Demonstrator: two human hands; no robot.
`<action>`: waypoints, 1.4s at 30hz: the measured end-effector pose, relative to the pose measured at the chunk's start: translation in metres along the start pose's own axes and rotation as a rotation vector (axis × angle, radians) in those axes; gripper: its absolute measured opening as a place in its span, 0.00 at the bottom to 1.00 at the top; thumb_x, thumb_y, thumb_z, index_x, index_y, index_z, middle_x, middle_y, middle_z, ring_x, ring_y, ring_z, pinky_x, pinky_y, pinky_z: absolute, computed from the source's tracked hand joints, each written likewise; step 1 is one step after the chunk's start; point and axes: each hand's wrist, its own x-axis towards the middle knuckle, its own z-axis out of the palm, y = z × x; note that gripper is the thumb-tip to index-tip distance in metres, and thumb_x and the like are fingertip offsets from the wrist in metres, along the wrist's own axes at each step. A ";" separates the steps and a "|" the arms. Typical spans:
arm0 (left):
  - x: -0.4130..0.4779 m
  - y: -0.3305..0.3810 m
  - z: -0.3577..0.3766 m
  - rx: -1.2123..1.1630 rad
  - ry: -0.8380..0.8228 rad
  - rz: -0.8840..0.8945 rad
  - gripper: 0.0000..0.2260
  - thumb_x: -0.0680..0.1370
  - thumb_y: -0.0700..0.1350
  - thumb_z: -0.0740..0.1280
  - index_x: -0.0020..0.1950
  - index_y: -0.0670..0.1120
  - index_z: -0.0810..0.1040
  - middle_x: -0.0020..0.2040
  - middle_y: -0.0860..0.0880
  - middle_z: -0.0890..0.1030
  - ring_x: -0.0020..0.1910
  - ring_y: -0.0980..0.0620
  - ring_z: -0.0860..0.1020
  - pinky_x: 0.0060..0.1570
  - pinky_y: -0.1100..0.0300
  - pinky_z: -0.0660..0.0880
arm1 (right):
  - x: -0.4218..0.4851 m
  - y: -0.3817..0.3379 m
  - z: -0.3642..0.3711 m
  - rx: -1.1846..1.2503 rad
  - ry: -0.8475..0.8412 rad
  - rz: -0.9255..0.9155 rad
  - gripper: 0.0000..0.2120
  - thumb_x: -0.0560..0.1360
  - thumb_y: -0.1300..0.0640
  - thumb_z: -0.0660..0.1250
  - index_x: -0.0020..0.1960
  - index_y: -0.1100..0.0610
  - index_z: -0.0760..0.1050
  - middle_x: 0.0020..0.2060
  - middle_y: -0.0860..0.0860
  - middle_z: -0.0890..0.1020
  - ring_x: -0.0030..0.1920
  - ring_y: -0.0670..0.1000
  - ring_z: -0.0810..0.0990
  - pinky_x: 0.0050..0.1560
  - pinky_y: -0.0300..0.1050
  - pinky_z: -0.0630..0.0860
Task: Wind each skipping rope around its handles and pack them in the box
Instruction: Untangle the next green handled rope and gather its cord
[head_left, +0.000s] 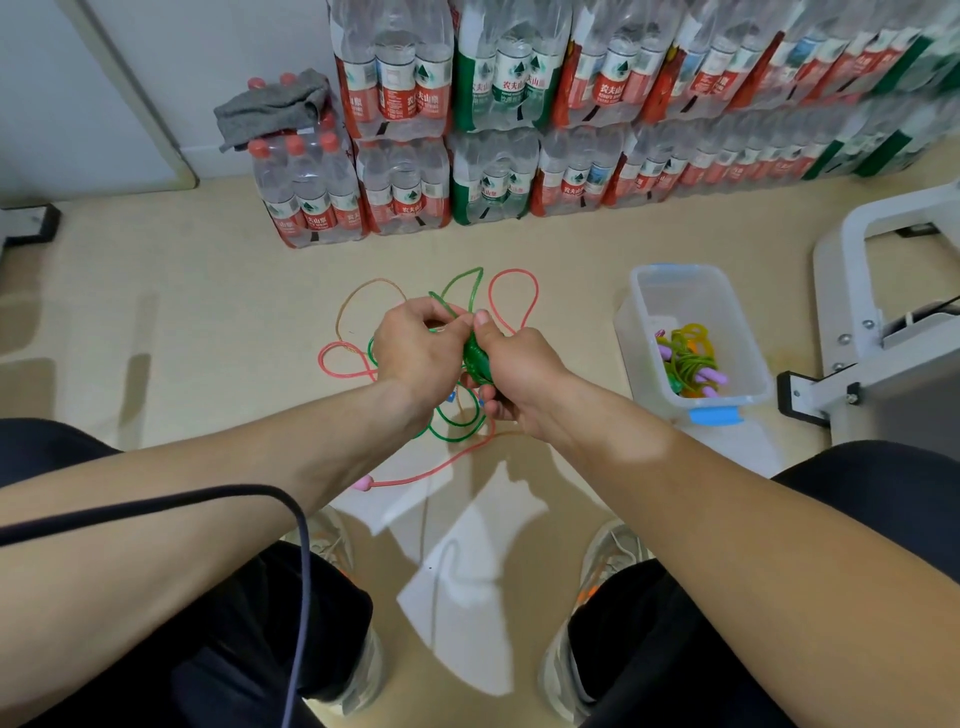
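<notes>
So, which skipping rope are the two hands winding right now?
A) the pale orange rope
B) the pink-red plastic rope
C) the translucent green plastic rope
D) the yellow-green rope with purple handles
C: the left hand pinches the translucent green plastic rope and the right hand grips its wound bundle, while the pink-red plastic rope lies on the floor.

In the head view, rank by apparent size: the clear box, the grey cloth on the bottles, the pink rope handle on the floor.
1. clear box
2. grey cloth, farther from the camera, so its true size is unsure
3. pink rope handle, clearly smallest
</notes>
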 end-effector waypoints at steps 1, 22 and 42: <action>0.000 0.000 0.000 -0.018 -0.022 0.000 0.07 0.77 0.42 0.72 0.40 0.42 0.81 0.44 0.50 0.85 0.36 0.53 0.80 0.32 0.62 0.77 | 0.000 -0.001 -0.001 0.018 -0.005 0.013 0.22 0.84 0.41 0.57 0.61 0.59 0.76 0.32 0.55 0.76 0.19 0.45 0.69 0.23 0.36 0.69; 0.022 -0.002 -0.037 0.076 -0.711 0.146 0.07 0.79 0.36 0.69 0.56 0.44 0.80 0.50 0.49 0.81 0.44 0.45 0.82 0.48 0.53 0.82 | -0.001 0.004 -0.034 -0.137 -0.169 0.056 0.25 0.78 0.33 0.56 0.59 0.50 0.79 0.50 0.54 0.86 0.38 0.55 0.83 0.40 0.49 0.82; 0.015 0.011 -0.039 -0.114 -0.793 -0.182 0.07 0.82 0.36 0.63 0.57 0.43 0.79 0.45 0.43 0.78 0.36 0.48 0.77 0.36 0.61 0.76 | -0.002 -0.015 -0.050 0.130 -0.066 -0.231 0.10 0.82 0.57 0.63 0.43 0.55 0.79 0.44 0.50 0.85 0.42 0.49 0.82 0.42 0.41 0.78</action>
